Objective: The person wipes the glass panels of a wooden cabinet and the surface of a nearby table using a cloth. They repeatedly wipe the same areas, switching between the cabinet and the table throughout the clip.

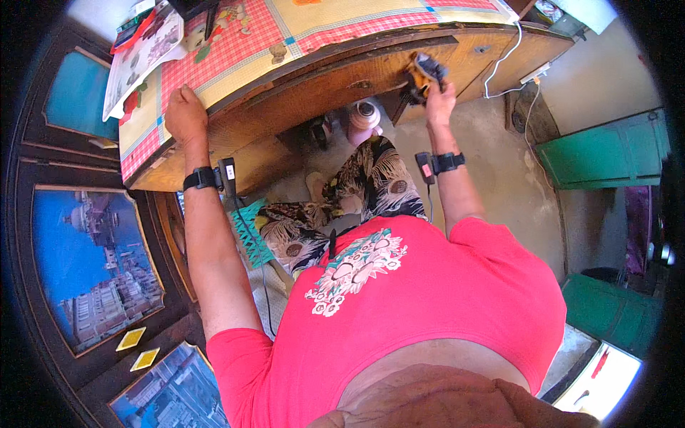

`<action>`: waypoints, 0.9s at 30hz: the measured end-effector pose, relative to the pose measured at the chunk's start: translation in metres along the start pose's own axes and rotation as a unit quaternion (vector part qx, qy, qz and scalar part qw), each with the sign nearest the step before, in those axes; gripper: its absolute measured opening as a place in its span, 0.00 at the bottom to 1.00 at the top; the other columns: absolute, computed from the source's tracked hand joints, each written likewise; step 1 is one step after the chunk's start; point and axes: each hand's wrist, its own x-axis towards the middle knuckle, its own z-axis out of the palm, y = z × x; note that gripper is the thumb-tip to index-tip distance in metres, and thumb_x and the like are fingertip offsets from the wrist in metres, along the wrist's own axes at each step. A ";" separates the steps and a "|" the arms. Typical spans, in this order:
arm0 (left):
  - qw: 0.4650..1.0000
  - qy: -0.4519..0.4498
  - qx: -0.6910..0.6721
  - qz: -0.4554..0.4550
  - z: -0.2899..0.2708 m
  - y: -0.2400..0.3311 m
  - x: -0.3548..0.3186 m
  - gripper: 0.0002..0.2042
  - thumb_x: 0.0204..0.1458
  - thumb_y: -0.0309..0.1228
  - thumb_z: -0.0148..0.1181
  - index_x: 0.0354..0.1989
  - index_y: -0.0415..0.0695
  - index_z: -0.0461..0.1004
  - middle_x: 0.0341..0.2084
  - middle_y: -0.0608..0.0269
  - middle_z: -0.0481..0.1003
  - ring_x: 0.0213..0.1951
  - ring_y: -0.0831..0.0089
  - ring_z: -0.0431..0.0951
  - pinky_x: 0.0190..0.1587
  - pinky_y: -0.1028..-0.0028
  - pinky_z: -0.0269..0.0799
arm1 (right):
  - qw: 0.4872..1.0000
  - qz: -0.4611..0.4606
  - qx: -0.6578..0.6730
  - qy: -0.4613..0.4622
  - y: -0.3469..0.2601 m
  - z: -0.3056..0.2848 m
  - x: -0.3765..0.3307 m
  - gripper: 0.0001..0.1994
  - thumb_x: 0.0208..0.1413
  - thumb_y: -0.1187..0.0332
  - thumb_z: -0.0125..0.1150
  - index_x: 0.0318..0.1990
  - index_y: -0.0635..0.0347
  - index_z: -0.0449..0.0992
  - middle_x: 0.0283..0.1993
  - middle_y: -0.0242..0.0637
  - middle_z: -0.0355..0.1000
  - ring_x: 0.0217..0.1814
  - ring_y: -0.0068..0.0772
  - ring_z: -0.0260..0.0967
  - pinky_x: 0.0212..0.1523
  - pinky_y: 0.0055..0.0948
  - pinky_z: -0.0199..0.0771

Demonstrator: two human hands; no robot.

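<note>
My left hand [187, 116] is closed, its fingers curled down at the left end of the table's front edge. Whether anything is inside it is hidden. Out to the right, my right hand [440, 105] grips a crumpled black, grey and orange bundle [427, 73], which looks like a cloth. The bundle is at the wooden front [321, 93] of the table, just below the top edge. Over the tabletop lies a red-checked and yellow patterned tablecloth [335, 32].
Under the table stands a pink flask-like container [364, 123]. A white cable [492, 78] hangs down the front at the right. Papers [146, 60] lie on the table's left end. A dark cabinet with picture panels [96, 264] is at left, a green door [603, 153] at right.
</note>
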 end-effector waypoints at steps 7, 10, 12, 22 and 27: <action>1.000 0.010 -0.008 0.021 0.002 -0.006 0.000 0.19 0.63 0.44 0.46 0.35 0.41 0.77 0.32 0.42 0.79 0.35 0.39 0.78 0.39 0.47 0.72 | 0.970 -0.168 -0.175 0.030 -0.055 0.026 0.023 0.30 0.51 0.61 0.66 0.58 0.71 0.66 0.54 0.58 0.69 0.55 0.55 0.67 0.58 0.43 0.67; 1.000 0.005 -0.001 0.027 0.003 -0.005 0.000 0.19 0.63 0.44 0.46 0.35 0.41 0.77 0.32 0.41 0.78 0.36 0.39 0.77 0.39 0.47 0.71 | 0.941 -0.250 -0.228 0.017 -0.054 0.046 -0.011 0.34 0.44 0.68 0.66 0.60 0.69 0.63 0.60 0.64 0.59 0.59 0.66 0.58 0.62 0.55 0.59; 1.000 0.013 -0.004 0.025 0.002 -0.004 0.000 0.20 0.63 0.43 0.45 0.33 0.39 0.77 0.32 0.40 0.78 0.35 0.38 0.76 0.37 0.47 0.71 | 0.932 -0.256 -0.256 0.024 -0.049 0.050 -0.023 0.33 0.44 0.71 0.64 0.61 0.67 0.62 0.63 0.65 0.55 0.60 0.69 0.55 0.63 0.57 0.56; 0.999 0.015 0.004 0.037 -0.002 -0.004 0.000 0.19 0.63 0.44 0.47 0.34 0.40 0.76 0.31 0.43 0.78 0.32 0.40 0.78 0.34 0.49 0.71 | 0.965 -0.147 -0.194 0.101 0.010 -0.005 0.089 0.25 0.46 0.82 0.53 0.57 0.66 0.71 0.49 0.55 0.72 0.52 0.59 0.69 0.56 0.46 0.69; 0.999 0.009 -0.010 0.038 -0.003 -0.004 -0.001 0.18 0.63 0.42 0.47 0.34 0.40 0.76 0.30 0.42 0.78 0.32 0.40 0.77 0.34 0.49 0.70 | 0.985 -0.128 -0.111 0.030 0.005 -0.036 0.143 0.24 0.50 0.81 0.55 0.58 0.63 0.71 0.54 0.51 0.73 0.58 0.50 0.71 0.60 0.36 0.69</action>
